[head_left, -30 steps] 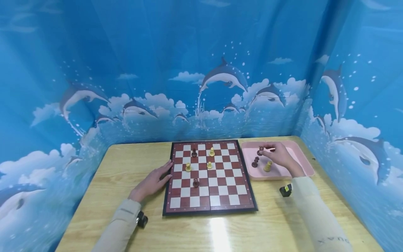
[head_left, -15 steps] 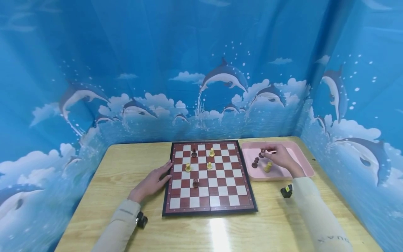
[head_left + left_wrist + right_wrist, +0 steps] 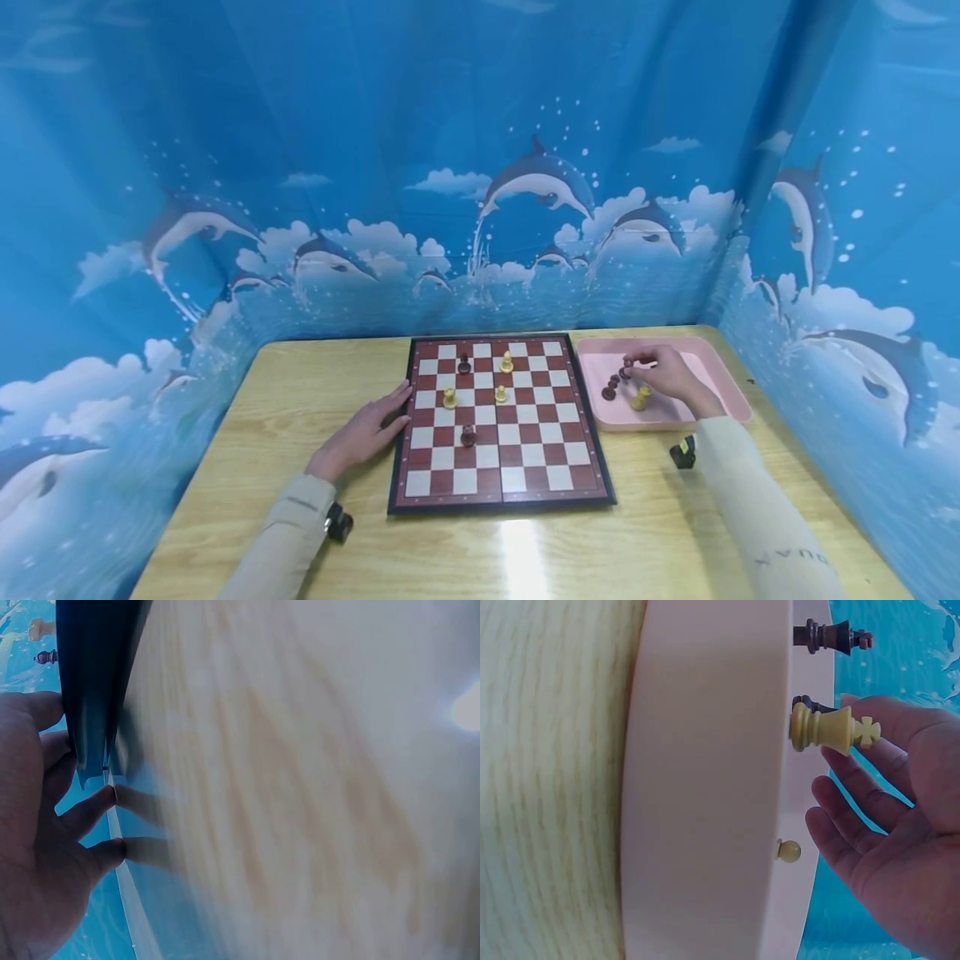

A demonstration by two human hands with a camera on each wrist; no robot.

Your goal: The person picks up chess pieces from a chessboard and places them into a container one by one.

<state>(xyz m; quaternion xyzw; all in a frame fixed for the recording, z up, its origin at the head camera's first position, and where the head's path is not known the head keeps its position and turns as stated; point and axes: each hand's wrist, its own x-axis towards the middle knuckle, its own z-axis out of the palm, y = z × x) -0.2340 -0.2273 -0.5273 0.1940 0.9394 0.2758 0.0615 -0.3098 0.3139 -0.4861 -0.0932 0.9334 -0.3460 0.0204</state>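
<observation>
My right hand [image 3: 663,375] is over the pink tray [image 3: 705,421], thumb and fingertips pinching a dark chess piece [image 3: 626,370]. In the right wrist view, a light king [image 3: 829,729] hides most of that piece. A dark king [image 3: 832,636] stands near it, and a light pawn [image 3: 789,850] shows its head above the tray's rim. My left hand [image 3: 363,432] rests with extended fingers at the left edge of the chessboard [image 3: 525,503]. In the left wrist view its fingertips [image 3: 49,709] touch the board's dark side.
Several pieces stand on the board, among them a dark pawn [image 3: 463,364], a light pawn [image 3: 501,394], a light piece [image 3: 450,398] and a dark piece [image 3: 468,435]. The wooden table [image 3: 300,392] meets a blue dolphin curtain [image 3: 360,283] at the back.
My right hand has shifted slightly right and nearer to me with the dark chess piece, inside the tray. The left hand has stayed at the board's edge.
</observation>
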